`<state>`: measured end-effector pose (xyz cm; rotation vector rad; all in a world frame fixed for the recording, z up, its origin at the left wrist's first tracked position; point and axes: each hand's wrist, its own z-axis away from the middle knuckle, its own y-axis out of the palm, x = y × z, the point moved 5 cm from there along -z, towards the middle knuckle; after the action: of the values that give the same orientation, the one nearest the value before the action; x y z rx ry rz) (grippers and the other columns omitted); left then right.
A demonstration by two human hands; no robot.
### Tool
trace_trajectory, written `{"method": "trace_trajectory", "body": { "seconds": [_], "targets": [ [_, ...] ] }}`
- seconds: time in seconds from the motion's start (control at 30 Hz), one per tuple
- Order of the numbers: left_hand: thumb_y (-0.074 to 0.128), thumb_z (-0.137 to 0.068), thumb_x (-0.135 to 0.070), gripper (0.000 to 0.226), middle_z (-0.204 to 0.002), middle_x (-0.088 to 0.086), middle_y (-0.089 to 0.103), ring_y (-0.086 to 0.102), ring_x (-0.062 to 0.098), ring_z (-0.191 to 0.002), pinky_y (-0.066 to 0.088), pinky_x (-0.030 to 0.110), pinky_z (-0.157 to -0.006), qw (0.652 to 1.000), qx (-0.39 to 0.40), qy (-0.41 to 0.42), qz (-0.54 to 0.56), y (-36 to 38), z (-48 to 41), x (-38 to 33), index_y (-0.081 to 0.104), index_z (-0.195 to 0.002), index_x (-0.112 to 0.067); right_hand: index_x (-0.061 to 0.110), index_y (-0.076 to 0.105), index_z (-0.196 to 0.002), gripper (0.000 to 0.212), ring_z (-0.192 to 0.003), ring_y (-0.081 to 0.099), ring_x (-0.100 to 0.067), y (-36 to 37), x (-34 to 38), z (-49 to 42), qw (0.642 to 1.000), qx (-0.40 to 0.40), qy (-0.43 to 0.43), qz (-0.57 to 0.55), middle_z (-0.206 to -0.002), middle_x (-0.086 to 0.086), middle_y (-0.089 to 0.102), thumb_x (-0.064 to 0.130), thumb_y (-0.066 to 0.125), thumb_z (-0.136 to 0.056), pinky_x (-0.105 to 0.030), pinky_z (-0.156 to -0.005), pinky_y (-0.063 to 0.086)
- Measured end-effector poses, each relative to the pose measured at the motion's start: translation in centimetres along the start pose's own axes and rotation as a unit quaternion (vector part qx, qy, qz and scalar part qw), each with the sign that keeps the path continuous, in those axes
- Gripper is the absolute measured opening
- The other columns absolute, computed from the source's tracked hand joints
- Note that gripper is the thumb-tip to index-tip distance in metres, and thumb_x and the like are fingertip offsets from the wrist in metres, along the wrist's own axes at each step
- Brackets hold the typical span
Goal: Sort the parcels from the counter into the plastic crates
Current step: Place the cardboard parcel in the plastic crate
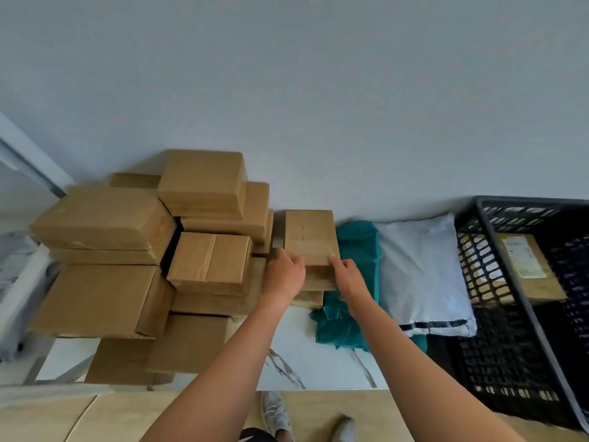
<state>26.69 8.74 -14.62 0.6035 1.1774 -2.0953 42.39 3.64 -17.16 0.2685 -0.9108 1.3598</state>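
cardboard parcels (pixel 105 244): brown, stacked centre-left | small box (pixel 310 237): lay flat at centre | teal bag (pixel 355 250), white mailer (pixel 420 269): lay right of it | black crate (pixel 506 346): far right, held labelled box (pixel 526 266)

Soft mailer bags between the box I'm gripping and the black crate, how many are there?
2: a teal bag beside the held box, and a white bag overlapping it, next to the black crate. More may be hidden beneath.
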Motion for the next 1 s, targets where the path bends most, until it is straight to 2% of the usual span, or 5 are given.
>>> {"method": "trace_trajectory", "body": {
  "seconds": [0.1, 0.3, 0.53, 0.73, 1.0],
  "targets": [
    [0.036, -0.104, -0.054, 0.066, -0.136, 0.009, 0.064, 0.063, 0.03, -0.118, 0.054, 0.041, -0.092, 0.997, -0.003, 0.038, -0.062, -1.7, 1.6, -1.9, 0.045, -0.153, -0.01, 0.013, 0.045, -0.127, 0.053, -0.105, 0.061, -0.029, -2.7, 1.5, 1.4, 0.999, 0.0, 0.033, -0.042, -0.119, -0.009, 0.055, 0.058, 0.053, -0.101, -0.052, -0.088, 0.062],
    [0.033, -0.105, -0.061, 0.05, -0.075, -0.002, 0.057, 0.058, 0.019, -0.07, 0.038, 0.033, -0.06, 0.993, -0.051, 0.106, -0.024, -3.1, 8.0, -6.8, 0.053, -0.081, -0.021, 0.013, 0.043, -0.137, 0.068, -0.104, 0.066, -0.035, -8.7, 4.4, 7.2, 0.997, 0.027, 0.019, -0.064, -0.127, -0.013, 0.055, 0.065, 0.056, -0.096, -0.044, -0.066, 0.064],
    [0.053, -0.107, -0.041, 0.024, -0.121, -0.018, 0.068, 0.065, -0.003, -0.108, 0.053, 0.013, -0.077, 0.929, -0.122, 0.251, 0.245, -4.2, 18.3, -11.6, 0.058, -0.129, -0.033, 0.044, 0.045, -0.129, 0.048, -0.117, 0.064, -0.014, -14.4, 6.5, 17.1, 0.949, -0.005, -0.279, -0.148, -0.13, 0.005, 0.062, 0.067, 0.055, -0.089, -0.049, -0.103, 0.055],
    [0.054, -0.105, -0.023, 0.041, -0.138, -0.004, 0.066, 0.064, 0.014, -0.127, 0.056, 0.023, -0.096, 0.845, -0.146, 0.396, 0.327, -5.3, 24.9, -12.3, 0.049, -0.146, -0.019, 0.04, 0.044, -0.135, 0.045, -0.123, 0.062, -0.007, -15.9, 7.1, 23.9, 0.849, -0.028, -0.484, -0.211, -0.144, 0.005, 0.057, 0.057, 0.053, -0.094, -0.024, -0.094, 0.055],
    [0.056, -0.101, -0.024, 0.047, -0.137, -0.007, 0.068, 0.064, 0.013, -0.127, 0.056, 0.025, -0.099, 0.82, -0.125, 0.426, 0.362, -7.1, 25.7, -12.3, 0.049, -0.147, -0.018, 0.045, 0.044, -0.134, 0.044, -0.126, 0.06, -0.005, -15.6, 8.0, 26.2, 0.825, -0.068, -0.524, -0.202, -0.142, 0.016, 0.057, 0.056, 0.055, -0.093, -0.022, -0.095, 0.053]
  ]
}}
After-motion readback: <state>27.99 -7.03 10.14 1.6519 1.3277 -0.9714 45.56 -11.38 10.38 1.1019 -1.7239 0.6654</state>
